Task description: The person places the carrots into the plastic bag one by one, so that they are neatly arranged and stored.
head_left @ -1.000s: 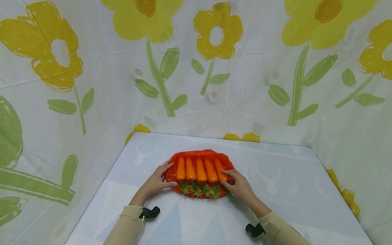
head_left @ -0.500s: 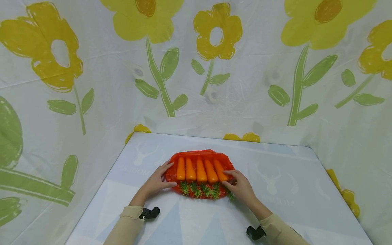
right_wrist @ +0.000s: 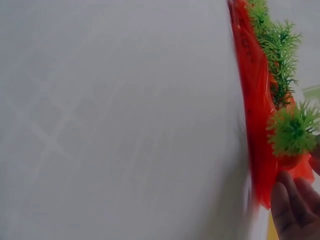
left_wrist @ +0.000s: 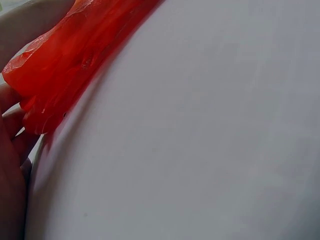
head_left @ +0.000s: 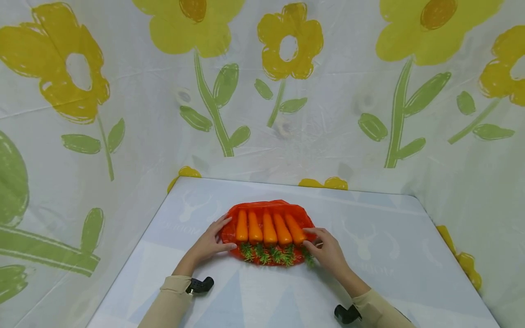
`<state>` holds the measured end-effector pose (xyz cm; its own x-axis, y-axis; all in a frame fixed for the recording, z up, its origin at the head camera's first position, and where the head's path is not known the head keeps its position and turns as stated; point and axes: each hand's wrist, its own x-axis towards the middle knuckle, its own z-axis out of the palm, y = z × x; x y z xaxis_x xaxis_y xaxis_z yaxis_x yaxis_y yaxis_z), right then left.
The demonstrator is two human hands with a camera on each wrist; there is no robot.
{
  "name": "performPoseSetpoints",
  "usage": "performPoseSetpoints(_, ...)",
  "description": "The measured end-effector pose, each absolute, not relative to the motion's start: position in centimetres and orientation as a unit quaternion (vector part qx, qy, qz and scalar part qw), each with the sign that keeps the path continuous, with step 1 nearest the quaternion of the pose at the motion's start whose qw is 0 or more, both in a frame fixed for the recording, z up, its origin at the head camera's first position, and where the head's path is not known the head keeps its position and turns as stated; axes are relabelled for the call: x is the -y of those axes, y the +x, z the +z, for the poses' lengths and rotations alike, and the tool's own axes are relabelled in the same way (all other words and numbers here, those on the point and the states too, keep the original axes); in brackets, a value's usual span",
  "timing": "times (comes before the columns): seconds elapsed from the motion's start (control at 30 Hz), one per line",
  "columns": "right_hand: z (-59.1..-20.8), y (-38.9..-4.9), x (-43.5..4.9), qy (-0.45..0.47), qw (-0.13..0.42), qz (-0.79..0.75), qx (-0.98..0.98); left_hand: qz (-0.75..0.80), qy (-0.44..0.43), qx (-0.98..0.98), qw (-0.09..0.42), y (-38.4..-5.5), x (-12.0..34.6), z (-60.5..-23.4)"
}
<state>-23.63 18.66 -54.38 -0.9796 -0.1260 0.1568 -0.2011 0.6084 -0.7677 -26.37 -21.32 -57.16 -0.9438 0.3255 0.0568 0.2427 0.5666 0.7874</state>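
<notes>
Several orange carrots (head_left: pixel 268 230) lie side by side on a red plastic bag (head_left: pixel 276 206), their feathery green tops (head_left: pixel 262 255) toward the person. My left hand (head_left: pixel 209 241) rests at the bag's left edge, fingers stretched along it and thumb lower down. In the left wrist view, crumpled red plastic (left_wrist: pixel 75 60) shows between thumb and fingers. My right hand (head_left: pixel 328 250) is beside the rightmost carrot (head_left: pixel 294 230), thumb and index tips apart, right at its lower end. That carrot's green top (right_wrist: pixel 295 130) is close to the fingers (right_wrist: pixel 287 205) in the right wrist view.
Carrots and bag lie on a pale table (head_left: pixel 402 255) with blue and white prints. Behind and beside it hangs a white cloth (head_left: pixel 328 136) with yellow flowers. A black wrist device (head_left: pixel 201 285) is at the left sleeve, another black device (head_left: pixel 346 314) at the right.
My right hand has shifted slightly right, its fingertips moving off the top of the rightmost carrot to its edge. That carrot leans slightly more to the right. The left hand stays in place.
</notes>
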Motion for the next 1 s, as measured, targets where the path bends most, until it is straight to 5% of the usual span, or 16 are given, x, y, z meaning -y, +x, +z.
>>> performPoseSetpoints(1.0,-54.5,-24.3,-25.4,0.036,0.075,0.376,0.923,0.432,0.162,-0.886,0.04,-26.2,22.7,-56.1)
